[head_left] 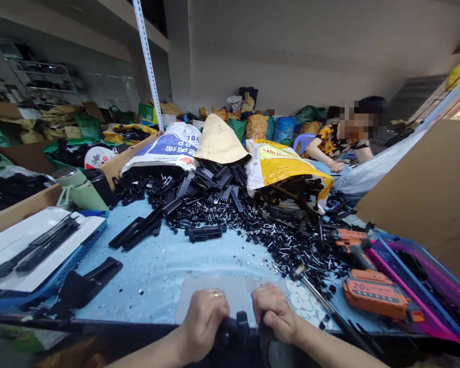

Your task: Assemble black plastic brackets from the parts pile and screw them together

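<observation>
At the table's front edge, my left hand [206,319] is closed on the left side of a black plastic part [242,335]. My right hand [276,313] is closed on the same part's right side. The part's lower portion is blurred and dark against what lies beneath. Both hands are just in front of a pale flat sheet [214,283] on the blue table [153,286]. Round white discs [301,296] lie to the right of my right hand, beside a long-shafted tool [324,301].
An orange cordless drill [375,294] lies at the right, beside a pink basket [417,301]. Screws and black parts [233,209] are heaped below open sacks [287,163]. A green flask [80,189] and blue basket [61,278] stand left. Another person [341,143] sits beyond, back right.
</observation>
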A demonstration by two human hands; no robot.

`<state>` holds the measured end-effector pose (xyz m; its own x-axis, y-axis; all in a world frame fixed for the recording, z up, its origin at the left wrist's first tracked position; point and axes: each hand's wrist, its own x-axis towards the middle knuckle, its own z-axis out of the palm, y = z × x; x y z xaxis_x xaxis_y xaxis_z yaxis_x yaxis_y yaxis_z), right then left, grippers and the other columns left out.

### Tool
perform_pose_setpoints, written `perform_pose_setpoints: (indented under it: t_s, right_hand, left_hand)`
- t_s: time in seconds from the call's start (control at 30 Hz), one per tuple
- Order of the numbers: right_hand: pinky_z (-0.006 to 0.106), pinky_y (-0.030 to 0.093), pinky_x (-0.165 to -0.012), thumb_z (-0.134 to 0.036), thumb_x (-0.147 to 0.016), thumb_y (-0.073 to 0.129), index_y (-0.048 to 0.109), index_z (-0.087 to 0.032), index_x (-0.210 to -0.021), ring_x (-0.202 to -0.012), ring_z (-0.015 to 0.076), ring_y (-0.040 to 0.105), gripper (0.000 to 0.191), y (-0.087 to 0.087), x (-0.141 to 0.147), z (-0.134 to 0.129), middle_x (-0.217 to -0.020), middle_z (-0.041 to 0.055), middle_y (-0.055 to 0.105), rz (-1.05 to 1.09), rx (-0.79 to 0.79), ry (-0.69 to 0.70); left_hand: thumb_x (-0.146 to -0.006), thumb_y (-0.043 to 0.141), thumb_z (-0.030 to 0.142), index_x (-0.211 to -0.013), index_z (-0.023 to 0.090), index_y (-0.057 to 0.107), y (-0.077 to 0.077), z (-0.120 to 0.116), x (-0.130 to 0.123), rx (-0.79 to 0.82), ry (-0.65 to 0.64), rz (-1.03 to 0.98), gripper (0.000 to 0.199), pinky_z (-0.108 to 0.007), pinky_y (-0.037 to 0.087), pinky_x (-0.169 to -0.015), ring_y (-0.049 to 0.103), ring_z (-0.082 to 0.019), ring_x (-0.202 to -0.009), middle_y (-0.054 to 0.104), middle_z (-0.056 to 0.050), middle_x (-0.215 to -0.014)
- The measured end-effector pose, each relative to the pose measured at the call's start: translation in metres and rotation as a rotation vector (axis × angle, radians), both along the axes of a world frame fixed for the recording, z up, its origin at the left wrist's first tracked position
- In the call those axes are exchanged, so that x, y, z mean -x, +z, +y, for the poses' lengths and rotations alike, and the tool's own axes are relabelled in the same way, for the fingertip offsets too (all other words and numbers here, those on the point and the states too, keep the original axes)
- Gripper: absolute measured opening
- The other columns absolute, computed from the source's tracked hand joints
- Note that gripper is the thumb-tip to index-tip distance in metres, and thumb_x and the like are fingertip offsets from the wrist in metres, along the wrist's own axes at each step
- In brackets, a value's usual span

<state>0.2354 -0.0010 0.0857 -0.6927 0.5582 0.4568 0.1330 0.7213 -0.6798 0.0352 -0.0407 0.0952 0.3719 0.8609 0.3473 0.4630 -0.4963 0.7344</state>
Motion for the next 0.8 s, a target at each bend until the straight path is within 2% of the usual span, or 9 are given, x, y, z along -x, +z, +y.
perform_pose_setpoints:
  t_s: [0.07,0.13,0.2,0.27,0.33,0.43,0.57,0.67,0.8]
  right_hand:
    - [0.028,0.042,-0.058,-0.053,-0.088,0.007,0.049,-0.021,-0.07,-0.059,0.0158,0.052,0.056,-0.022,0.028,-0.003,-0.059,0.0042,0.051,0.142,0.06,-0.11]
    - [0.033,0.045,-0.064,-0.054,-0.086,0.016,0.049,-0.02,-0.091,-0.079,0.0217,0.055,0.049,-0.056,0.061,0.004,-0.084,0.012,0.055,0.249,0.006,-0.26]
    - [0.035,0.046,-0.069,-0.046,-0.087,0.021,0.044,-0.02,-0.105,-0.091,0.0229,0.054,0.039,-0.087,0.089,0.021,-0.105,0.0155,0.05,0.309,-0.003,-0.369]
    - [0.037,0.045,-0.076,-0.035,-0.089,0.022,0.044,-0.021,-0.107,-0.1,0.0222,0.051,0.032,-0.098,0.103,0.048,-0.113,0.0141,0.047,0.3,-0.019,-0.431]
    - [0.039,0.04,-0.086,-0.032,-0.087,0.03,0.048,-0.021,-0.104,-0.108,0.0223,0.045,0.027,-0.086,0.102,0.086,-0.114,0.0122,0.048,0.206,-0.107,-0.459]
    - [0.039,0.032,-0.095,-0.03,-0.084,0.04,0.049,-0.018,-0.104,-0.115,0.022,0.037,0.025,-0.046,0.084,0.154,-0.119,0.0122,0.046,-0.063,-0.239,-0.585]
    - [0.038,0.03,-0.093,-0.022,-0.082,0.044,0.04,-0.013,-0.119,-0.116,0.0249,0.035,0.038,-0.008,0.072,0.236,-0.124,0.0157,0.042,-0.414,-0.181,-0.838]
    - [0.039,0.037,-0.083,-0.015,-0.077,0.047,0.04,-0.012,-0.118,-0.098,0.026,0.05,0.042,-0.004,0.073,0.267,-0.104,0.0154,0.056,-0.482,-0.097,-0.872]
    - [0.037,0.042,-0.067,-0.014,-0.079,0.041,0.043,-0.012,-0.113,-0.076,0.0236,0.057,0.034,-0.012,0.069,0.277,-0.083,0.0127,0.061,-0.528,-0.006,-0.921]
  left_hand:
    - [-0.088,0.005,0.046,-0.059,0.021,0.047,0.0,-0.013,-0.008,0.029,0.081,-0.162,0.057,-0.028,0.039,-0.054,0.048,-0.014,-0.052,0.047,-0.003,-0.052]
    - [-0.087,0.0,0.047,-0.062,0.021,0.05,-0.012,-0.017,-0.016,-0.018,0.198,-0.247,0.061,-0.031,0.042,-0.056,0.05,-0.016,-0.056,0.05,-0.005,-0.056]
    - [-0.085,-0.004,0.05,-0.075,0.021,0.057,-0.03,-0.011,-0.017,-0.154,0.276,-0.233,0.068,-0.034,0.044,-0.062,0.054,-0.019,-0.066,0.056,-0.008,-0.067]
    - [-0.084,-0.004,0.054,-0.095,0.02,0.059,-0.047,0.003,-0.008,-0.274,0.305,-0.085,0.072,-0.035,0.044,-0.07,0.056,-0.021,-0.079,0.06,-0.011,-0.082]
    - [-0.083,0.005,0.058,-0.109,0.019,0.055,-0.061,0.023,0.008,-0.296,0.308,0.176,0.068,-0.036,0.043,-0.074,0.054,-0.023,-0.089,0.06,-0.013,-0.093]
    - [-0.082,0.034,0.054,-0.115,0.022,0.052,-0.071,0.052,0.03,-0.235,0.255,0.554,0.05,-0.04,0.038,-0.081,0.049,-0.026,-0.1,0.058,-0.012,-0.102]
    - [-0.077,0.055,0.038,-0.117,0.023,0.05,-0.069,0.089,0.042,-0.179,0.31,0.744,0.043,-0.044,0.03,-0.089,0.044,-0.027,-0.107,0.055,-0.011,-0.11]
    - [-0.082,0.049,0.038,-0.12,0.02,0.046,-0.055,0.12,0.054,-0.158,0.445,0.703,0.042,-0.041,0.029,-0.091,0.041,-0.025,-0.11,0.054,-0.011,-0.112]
    - [-0.089,0.029,0.024,-0.108,0.013,0.053,-0.024,0.163,0.094,-0.11,0.616,0.632,0.033,-0.037,0.035,-0.082,0.045,-0.023,-0.102,0.055,-0.012,-0.104]
